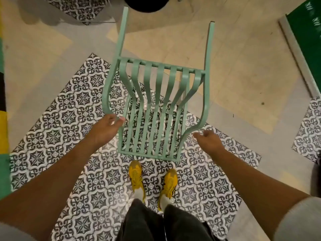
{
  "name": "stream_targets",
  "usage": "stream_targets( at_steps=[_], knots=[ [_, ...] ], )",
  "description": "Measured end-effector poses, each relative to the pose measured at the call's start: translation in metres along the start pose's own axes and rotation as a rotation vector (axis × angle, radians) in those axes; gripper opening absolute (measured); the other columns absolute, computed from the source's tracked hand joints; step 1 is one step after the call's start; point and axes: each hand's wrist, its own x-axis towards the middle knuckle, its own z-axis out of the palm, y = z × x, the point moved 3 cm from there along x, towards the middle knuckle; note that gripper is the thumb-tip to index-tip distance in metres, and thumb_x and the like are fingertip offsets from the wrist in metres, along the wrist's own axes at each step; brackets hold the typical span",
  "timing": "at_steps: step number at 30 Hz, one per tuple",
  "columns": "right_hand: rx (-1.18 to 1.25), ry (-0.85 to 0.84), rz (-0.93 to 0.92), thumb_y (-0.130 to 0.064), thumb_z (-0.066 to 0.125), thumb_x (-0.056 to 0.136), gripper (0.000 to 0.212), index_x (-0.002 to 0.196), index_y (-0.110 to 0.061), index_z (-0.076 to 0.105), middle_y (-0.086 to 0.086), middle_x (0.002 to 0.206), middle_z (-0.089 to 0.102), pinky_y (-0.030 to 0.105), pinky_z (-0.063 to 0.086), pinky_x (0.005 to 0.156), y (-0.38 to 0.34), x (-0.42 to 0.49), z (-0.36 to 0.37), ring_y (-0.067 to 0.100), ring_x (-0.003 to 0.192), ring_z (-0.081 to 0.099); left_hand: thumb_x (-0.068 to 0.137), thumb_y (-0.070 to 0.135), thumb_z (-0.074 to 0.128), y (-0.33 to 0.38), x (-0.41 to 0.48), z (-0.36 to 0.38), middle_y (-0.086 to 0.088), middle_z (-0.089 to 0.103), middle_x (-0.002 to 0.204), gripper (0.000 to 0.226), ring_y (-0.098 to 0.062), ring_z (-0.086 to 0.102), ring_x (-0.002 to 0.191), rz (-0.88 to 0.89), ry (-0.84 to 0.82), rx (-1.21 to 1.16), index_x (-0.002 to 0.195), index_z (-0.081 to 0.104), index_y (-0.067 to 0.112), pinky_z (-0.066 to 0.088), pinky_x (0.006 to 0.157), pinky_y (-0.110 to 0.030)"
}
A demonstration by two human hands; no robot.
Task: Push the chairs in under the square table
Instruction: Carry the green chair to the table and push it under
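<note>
A mint-green metal chair [152,108] with slatted seat and back stands on the floor right in front of my yellow shoes. Its two long straight bars reach away toward the top of the view. My left hand [111,125] is at the lower curve of the chair's left side rail, with fingers and thumb wrapped around it. My right hand [207,139] hovers just beside the lower curve of the right side rail, fingers loosely curled and holding nothing. I see no square table top in this view.
Patterned black-and-white tile patches [57,129] sit within beige flooring [234,70]. A dark round object [144,4] lies at the top edge beyond the chair. A green panel with a pale border [305,37] runs along the upper right. Green, yellow and black floor bands [2,119] line the left edge.
</note>
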Motion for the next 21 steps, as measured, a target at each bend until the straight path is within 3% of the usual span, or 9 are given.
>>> stream_targets(
  at_steps=[2,4,6,8,10,13,15,17,21],
  knots=[
    [0.054,0.067,0.052,-0.044,0.061,0.109,0.061,0.156,-0.008,0.048,0.006,0.112,0.065,0.03,0.046,0.068,-0.001,0.014,0.002,0.011,0.083,0.059,0.103,0.064,0.055,-0.006,0.019,-0.006,0.002,0.06,0.138,0.048,-0.022,0.058,0.118,-0.014,0.051,0.019,0.138,0.056,0.031,0.044,0.09,-0.036],
    [0.127,0.096,0.08,-0.042,0.061,0.109,0.054,0.151,-0.009,0.053,0.001,0.1,0.063,0.026,0.039,0.058,0.001,0.033,0.01,0.009,0.076,0.055,0.104,0.058,0.058,-0.012,0.045,-0.008,-0.003,0.062,0.137,0.053,-0.026,0.061,0.117,-0.019,0.079,0.003,0.146,0.054,0.025,0.048,0.097,-0.043],
    [0.172,0.142,0.086,-0.04,0.061,0.109,0.052,0.15,-0.009,0.054,0.007,0.11,0.068,0.028,0.045,0.06,-0.001,0.049,0.021,0.012,0.078,0.059,0.104,0.051,0.063,-0.019,0.07,-0.009,-0.01,0.059,0.147,0.063,-0.031,0.06,0.127,-0.037,0.129,-0.073,0.156,0.045,0.02,0.048,0.107,-0.048],
    [0.244,0.159,0.105,-0.041,0.062,0.109,0.056,0.152,-0.007,0.051,0.013,0.122,0.068,0.036,0.055,0.076,0.0,0.069,0.032,0.016,0.086,0.063,0.104,0.048,0.065,-0.029,0.095,-0.011,-0.014,0.04,0.167,0.08,-0.035,0.046,0.149,-0.092,0.187,-0.099,0.168,0.026,0.019,0.037,0.122,-0.052],
    [0.318,0.197,0.139,-0.041,0.062,0.109,0.058,0.154,-0.007,0.047,0.01,0.119,0.065,0.039,0.053,0.083,0.0,0.084,0.04,0.018,0.091,0.063,0.104,0.049,0.064,-0.036,0.115,-0.011,-0.014,0.03,0.173,0.088,-0.036,0.036,0.156,-0.131,0.205,-0.09,0.171,0.016,0.018,0.029,0.128,-0.052],
    [0.422,0.268,0.197,-0.041,0.062,0.109,0.055,0.15,-0.007,0.049,0.005,0.103,0.061,0.027,0.044,0.061,0.005,0.109,0.051,0.012,0.077,0.057,0.104,0.047,0.063,-0.041,0.147,-0.008,-0.015,0.058,0.147,0.068,-0.039,0.06,0.13,-0.1,0.214,-0.114,0.159,0.038,0.015,0.05,0.11,-0.053],
    [0.453,0.313,0.237,-0.041,0.062,0.109,0.053,0.148,-0.006,0.052,0.003,0.094,0.059,0.024,0.04,0.053,0.01,0.123,0.056,0.011,0.069,0.054,0.104,0.044,0.064,-0.044,0.167,-0.007,-0.014,0.063,0.139,0.061,-0.038,0.062,0.124,-0.119,0.237,-0.155,0.153,0.047,0.012,0.05,0.109,-0.049],
    [0.499,0.35,0.263,-0.04,0.062,0.11,0.052,0.147,-0.005,0.052,0.001,0.09,0.056,0.024,0.041,0.052,0.015,0.136,0.06,0.011,0.067,0.053,0.103,0.043,0.066,-0.048,0.184,-0.007,-0.015,0.065,0.137,0.056,-0.036,0.061,0.126,-0.152,0.239,-0.242,0.148,0.055,0.01,0.046,0.112,-0.047],
    [0.594,0.424,0.288,-0.041,0.06,0.11,0.054,0.15,-0.007,0.046,0.002,0.095,0.057,0.027,0.046,0.06,0.021,0.148,0.065,0.013,0.076,0.057,0.103,0.035,0.069,-0.05,0.204,-0.008,-0.011,0.079,0.117,0.021,-0.027,0.073,0.119,-0.14,0.211,-0.409,0.112,0.074,0.016,0.048,0.107,-0.041]
  ],
)
